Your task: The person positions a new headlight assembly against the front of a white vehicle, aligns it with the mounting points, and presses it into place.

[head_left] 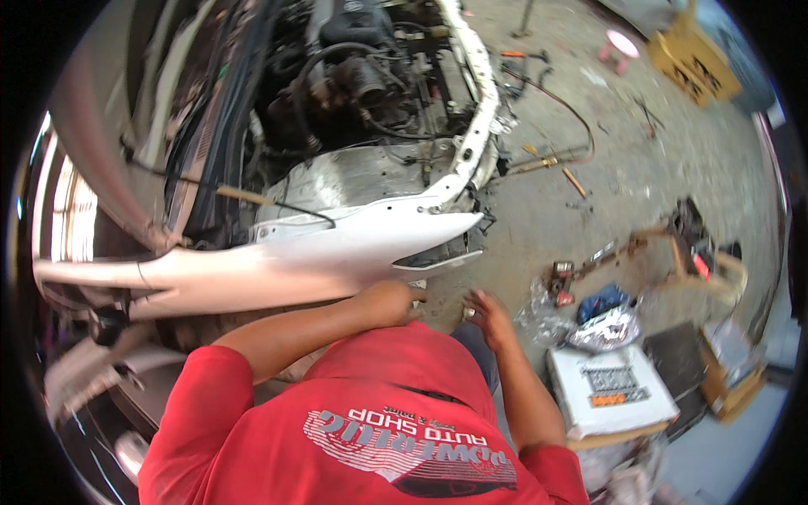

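A car's pale fender runs across the view below an exposed engine bay, with a white curved metal rail along its side. My left hand is at the fender's lower edge, fingers curled round something small I cannot make out. My right hand is a little to the right, blurred, its fingers apart, below the fender's narrow tip. A black rod with a tan sleeve crosses above the fender. My red shirt fills the lower middle.
On the concrete floor lie tools, a hose, a foil bundle, a white box, black cases and metal parts. A pink stool and yellow crate stand at upper right.
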`<state>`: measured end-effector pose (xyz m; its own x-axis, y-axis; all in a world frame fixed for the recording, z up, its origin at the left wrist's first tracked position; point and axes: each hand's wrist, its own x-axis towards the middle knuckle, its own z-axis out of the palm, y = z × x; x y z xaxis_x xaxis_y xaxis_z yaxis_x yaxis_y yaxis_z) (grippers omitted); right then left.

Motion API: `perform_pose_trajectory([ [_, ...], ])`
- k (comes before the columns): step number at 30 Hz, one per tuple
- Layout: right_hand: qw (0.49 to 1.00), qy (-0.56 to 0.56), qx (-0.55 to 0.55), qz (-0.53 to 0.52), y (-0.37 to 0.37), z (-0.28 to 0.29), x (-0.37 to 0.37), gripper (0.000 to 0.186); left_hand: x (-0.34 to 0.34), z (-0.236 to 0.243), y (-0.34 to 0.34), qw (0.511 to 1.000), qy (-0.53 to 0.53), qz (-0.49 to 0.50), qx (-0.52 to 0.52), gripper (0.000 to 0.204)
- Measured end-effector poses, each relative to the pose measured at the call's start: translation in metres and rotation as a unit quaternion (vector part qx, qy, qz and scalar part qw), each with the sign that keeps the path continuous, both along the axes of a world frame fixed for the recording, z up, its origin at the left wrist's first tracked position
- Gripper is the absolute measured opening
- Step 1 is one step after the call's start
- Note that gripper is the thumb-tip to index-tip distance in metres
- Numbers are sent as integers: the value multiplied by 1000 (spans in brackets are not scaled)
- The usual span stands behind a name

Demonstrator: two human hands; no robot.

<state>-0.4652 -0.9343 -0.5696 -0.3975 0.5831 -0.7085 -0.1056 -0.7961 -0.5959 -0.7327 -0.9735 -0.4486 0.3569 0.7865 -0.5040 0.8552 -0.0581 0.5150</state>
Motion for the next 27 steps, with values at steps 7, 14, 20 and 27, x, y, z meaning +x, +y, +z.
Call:
perform_pose_trajectory([
  [7, 979, -165, -63, 106, 37, -10, 158, 39, -18, -41, -123, 878, -59, 467, -86, 35],
  [14, 949, -211, 59, 228, 149, 23, 228, 23, 80, -72, -132, 590, -366, 710, -122, 38],
  [20, 938, -231, 91, 240, 197, 27, 219, 22, 94, -41, -101, 553, -353, 749, -97, 35],
  [27, 878, -304, 184, 320, 146, -38, 259, 26, 80, -55, -80, 596, -297, 734, -130, 38],
])
